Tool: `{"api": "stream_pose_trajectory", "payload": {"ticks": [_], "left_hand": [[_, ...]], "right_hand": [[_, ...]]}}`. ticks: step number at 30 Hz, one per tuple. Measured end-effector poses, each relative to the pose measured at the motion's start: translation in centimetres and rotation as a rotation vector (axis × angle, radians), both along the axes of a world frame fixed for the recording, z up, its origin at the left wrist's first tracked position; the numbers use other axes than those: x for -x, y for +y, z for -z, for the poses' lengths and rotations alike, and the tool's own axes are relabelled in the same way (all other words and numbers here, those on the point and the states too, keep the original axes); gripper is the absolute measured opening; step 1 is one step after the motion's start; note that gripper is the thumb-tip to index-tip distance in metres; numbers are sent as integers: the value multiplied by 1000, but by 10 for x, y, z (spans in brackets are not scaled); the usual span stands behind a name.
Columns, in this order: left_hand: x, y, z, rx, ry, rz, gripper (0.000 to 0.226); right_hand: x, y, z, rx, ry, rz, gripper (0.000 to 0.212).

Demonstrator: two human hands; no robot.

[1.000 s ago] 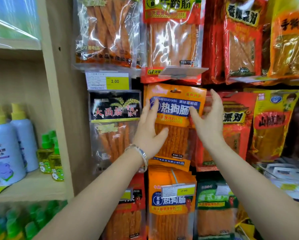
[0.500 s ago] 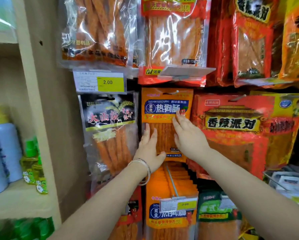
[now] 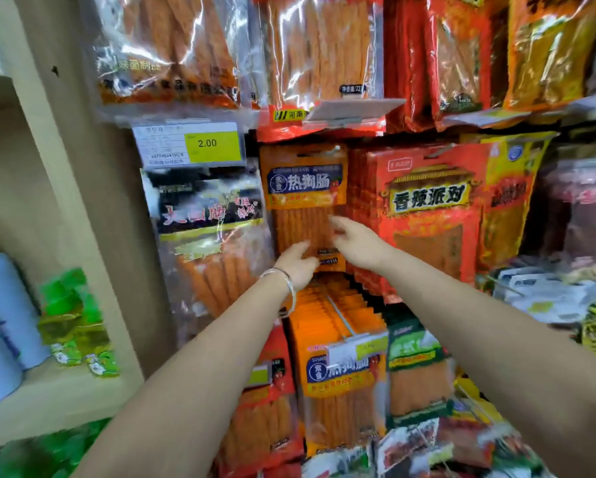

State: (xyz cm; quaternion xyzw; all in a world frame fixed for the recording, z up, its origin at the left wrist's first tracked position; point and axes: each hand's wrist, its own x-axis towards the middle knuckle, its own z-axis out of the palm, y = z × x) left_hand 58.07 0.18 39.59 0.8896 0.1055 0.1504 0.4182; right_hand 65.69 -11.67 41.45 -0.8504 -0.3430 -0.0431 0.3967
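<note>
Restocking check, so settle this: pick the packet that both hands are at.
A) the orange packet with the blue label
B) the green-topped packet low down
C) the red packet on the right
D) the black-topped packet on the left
A: the left hand and the right hand both meet at the lower part of the orange packet with the blue label.

Blurred left hand (image 3: 296, 262) and right hand (image 3: 357, 240) cover part of the orange packet (image 3: 305, 198).
</note>
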Motion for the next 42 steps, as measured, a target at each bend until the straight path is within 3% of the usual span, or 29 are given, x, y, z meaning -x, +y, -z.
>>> {"api": "stream_pose_trajectory", "payload": {"ticks": [5,10,14,17,22,25,28,33,37,42], "left_hand": [[73,-33,31,318,-174,89,30],[167,-48,141,430,48,87,22],[256,-68,271,648,379,-123,31],[350,-97,347,852,731,-154,23],[490,-162,413,655,1132,-147,24],[553,-180,425,501,1147,-166,18],[582,-169,427,595,975,-430,28],[611,-132,430,751,899,-614,16],[624,-100,425,819,920,-580,12],[633,-25,405,842,776,-530,21]], "right_hand": [[53,-43,55,-405,183,30,18],[124,-90,165,-435,384,98,15],[209,-131,271,-197,724,101,10],[282,-169,341,65,1008,112,24],[400,-232,419,454,1319,173,5],[460,-262,452,800,1270,20,14],[480,-264,456,993,1065,-183,25],[454,-216,447,869,1204,-33,11],[443,-143,433,816,1135,-81,12],[470,-28,413,674,1028,-197,16]]}}
